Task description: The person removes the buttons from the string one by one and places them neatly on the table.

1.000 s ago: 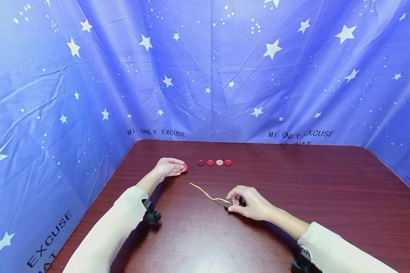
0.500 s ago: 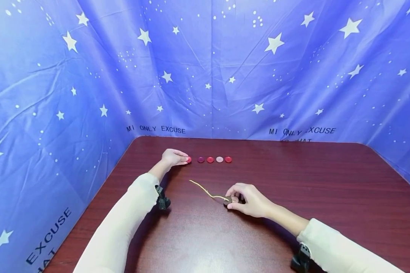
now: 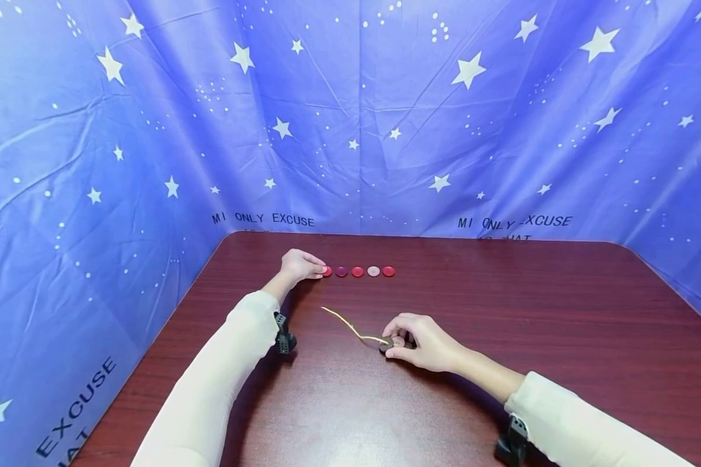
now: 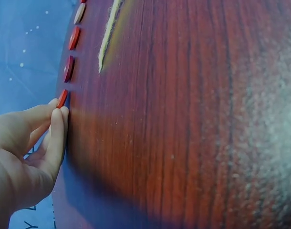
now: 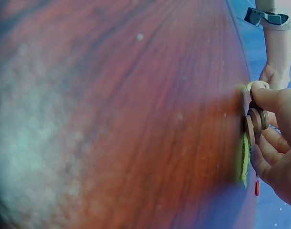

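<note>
My left hand (image 3: pixel 300 264) pinches a red button (image 4: pixel 62 98) between thumb and fingertips, at the left end of a row on the table. Beside it in that row lie a purple button (image 3: pixel 341 272), a red one, a pale pink button (image 3: pixel 373 272) and another red button (image 3: pixel 389 272). Nearer to me, my right hand (image 3: pixel 429 344) holds several brown and beige buttons (image 5: pixel 264 119) bunched together between thumb and fingers. A yellow cord (image 3: pixel 343 320) comes out from these buttons and trails left over the table. Fingers partly hide the bunch.
The dark red wooden table (image 3: pixel 502 305) has rounded far corners. A blue curtain (image 3: pixel 327 130) with white stars hangs behind it and at the sides. Black wrist cameras (image 3: pixel 284 334) sit on both wrists near the pale sleeves.
My left hand has moved right and farther away, bringing the red button to the row's left end. The right hand keeps hold of its buttons and has barely moved.
</note>
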A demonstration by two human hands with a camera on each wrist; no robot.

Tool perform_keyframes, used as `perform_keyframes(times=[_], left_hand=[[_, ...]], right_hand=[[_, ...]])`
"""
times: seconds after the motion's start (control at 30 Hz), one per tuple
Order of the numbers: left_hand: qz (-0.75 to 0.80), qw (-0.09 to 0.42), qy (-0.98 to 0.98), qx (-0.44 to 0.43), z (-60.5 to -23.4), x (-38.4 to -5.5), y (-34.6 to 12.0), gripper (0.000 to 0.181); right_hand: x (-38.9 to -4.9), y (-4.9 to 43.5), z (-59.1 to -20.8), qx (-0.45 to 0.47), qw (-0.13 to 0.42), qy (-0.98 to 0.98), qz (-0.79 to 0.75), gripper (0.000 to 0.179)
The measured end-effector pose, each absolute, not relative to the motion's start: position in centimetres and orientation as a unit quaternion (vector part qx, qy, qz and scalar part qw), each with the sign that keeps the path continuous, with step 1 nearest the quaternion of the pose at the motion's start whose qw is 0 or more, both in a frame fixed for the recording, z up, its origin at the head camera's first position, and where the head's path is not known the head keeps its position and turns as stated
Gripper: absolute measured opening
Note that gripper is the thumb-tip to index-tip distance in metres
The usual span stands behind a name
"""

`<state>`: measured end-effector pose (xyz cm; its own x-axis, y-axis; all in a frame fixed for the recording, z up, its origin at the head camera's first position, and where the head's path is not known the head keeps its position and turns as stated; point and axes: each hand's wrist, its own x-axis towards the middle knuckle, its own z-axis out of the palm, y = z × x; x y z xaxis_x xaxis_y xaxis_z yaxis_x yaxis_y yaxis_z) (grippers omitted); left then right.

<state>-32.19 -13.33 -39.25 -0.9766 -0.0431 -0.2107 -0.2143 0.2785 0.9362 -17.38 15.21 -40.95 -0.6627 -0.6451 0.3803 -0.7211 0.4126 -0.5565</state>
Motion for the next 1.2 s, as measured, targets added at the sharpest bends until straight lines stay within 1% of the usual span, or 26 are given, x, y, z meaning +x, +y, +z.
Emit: perform_keyframes(times=[0.13, 0.4, 0.57, 0.7, 1.0, 1.2], left_hand=[[0.576, 0.061, 0.811, -0.079, -39.2, -32.3, -13.3, 0.023], [0.542, 0.054, 0.834, -0.084, -38.5, -32.4, -13.0, 0.022], [0.51, 0.064, 0.853, -0.094, -38.4, -32.4, -13.0, 0.022], [0.522, 0.074, 0.844, -0.101, -38.4, -32.4, -13.1, 0.023], [0.544, 0.077, 0.829, -0.101, -38.3, -32.2, -13.2, 0.024], [0.549, 0.075, 0.826, -0.099, -38.0, -31.7, -13.5, 0.029]], right_hand=[[-17.4, 15.2, -40.9, 0.41, 0.052, -0.837, 0.358, 0.021], [-17.5, 15.3, -40.7, 0.41, 0.061, -0.837, 0.357, 0.021], [-17.4, 15.4, -40.8, 0.414, 0.06, -0.834, 0.359, 0.021], [-17.2, 15.5, -40.8, 0.411, 0.059, -0.835, 0.36, 0.021], [-17.2, 15.3, -40.8, 0.407, 0.058, -0.839, 0.357, 0.02], [-17.1, 15.4, -40.8, 0.406, 0.06, -0.839, 0.357, 0.02]])
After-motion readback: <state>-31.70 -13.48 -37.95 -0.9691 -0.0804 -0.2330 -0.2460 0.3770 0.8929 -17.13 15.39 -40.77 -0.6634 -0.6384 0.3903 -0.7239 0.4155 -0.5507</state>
